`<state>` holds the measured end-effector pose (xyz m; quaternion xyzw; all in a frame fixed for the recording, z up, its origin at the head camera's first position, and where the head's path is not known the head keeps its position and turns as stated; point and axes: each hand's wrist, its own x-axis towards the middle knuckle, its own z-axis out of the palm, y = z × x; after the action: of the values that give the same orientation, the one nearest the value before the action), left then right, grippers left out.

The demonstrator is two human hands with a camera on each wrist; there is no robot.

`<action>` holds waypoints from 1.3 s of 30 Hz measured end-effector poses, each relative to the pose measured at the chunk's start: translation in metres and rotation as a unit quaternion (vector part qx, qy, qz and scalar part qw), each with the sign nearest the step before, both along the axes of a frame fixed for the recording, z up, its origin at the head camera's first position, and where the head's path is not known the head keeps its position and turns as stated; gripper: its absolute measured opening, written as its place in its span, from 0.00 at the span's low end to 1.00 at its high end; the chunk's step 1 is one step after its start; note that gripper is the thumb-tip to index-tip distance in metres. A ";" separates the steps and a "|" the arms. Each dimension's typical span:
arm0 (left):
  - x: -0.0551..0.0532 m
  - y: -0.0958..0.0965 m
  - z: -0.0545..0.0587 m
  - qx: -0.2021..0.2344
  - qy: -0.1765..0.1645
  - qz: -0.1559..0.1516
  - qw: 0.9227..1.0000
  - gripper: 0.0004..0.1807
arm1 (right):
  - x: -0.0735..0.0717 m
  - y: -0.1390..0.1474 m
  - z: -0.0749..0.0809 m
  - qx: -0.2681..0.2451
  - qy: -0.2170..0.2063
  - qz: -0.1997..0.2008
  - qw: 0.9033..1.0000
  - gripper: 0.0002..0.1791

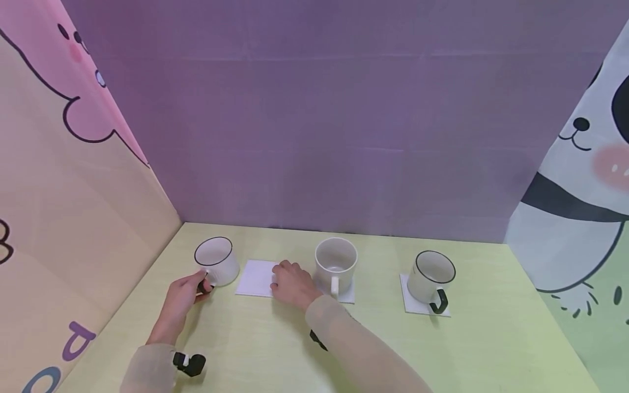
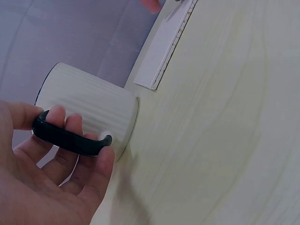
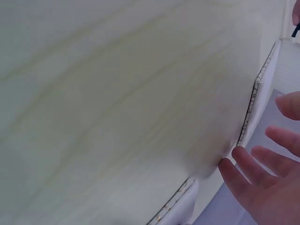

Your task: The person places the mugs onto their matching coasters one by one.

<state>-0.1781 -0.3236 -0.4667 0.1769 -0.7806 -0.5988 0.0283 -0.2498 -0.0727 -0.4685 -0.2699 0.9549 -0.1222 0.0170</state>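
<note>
My left hand [image 1: 184, 297] grips the black handle [image 2: 70, 142] of a white ribbed mug [image 1: 221, 267] with a dark rim, at the left of the table. The mug leans in the left wrist view, and I cannot tell whether its base touches the table. Right of it lies a flat white square coaster [image 1: 255, 278]. My right hand [image 1: 295, 285] reaches over this coaster's right part, fingers loosely bent and spread. In the right wrist view its fingertips [image 3: 227, 166] are by the coaster edge [image 3: 253, 108], which shows a step; contact is unclear there.
Right of my right hand, a plain white mug [image 1: 336, 262] stands on a white coaster [image 1: 349, 295]. Farther right, a dark-rimmed mug [image 1: 429, 278] with a black handle stands on another coaster [image 1: 410, 304]. A purple backdrop [image 1: 344, 136] rises behind the pale table [image 1: 393, 355]; printed panels flank it.
</note>
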 end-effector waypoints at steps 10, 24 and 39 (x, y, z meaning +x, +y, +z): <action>0.000 0.003 0.000 -0.009 -0.005 0.006 1.000 0.28 | -0.001 0.002 -0.005 0.025 0.019 0.013 0.999 0.18; 0.001 0.004 0.000 -0.014 -0.007 0.006 1.000 0.28 | -0.004 0.005 -0.009 0.048 0.029 0.036 0.998 0.10; 0.001 0.004 0.001 -0.024 -0.002 0.001 1.000 0.27 | -0.004 0.004 -0.006 0.051 0.018 0.042 0.998 0.11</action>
<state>-0.1769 -0.3193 -0.4652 0.1777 -0.7945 -0.5799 0.0317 -0.2536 -0.0687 -0.4747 -0.3103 0.9480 -0.0679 0.0184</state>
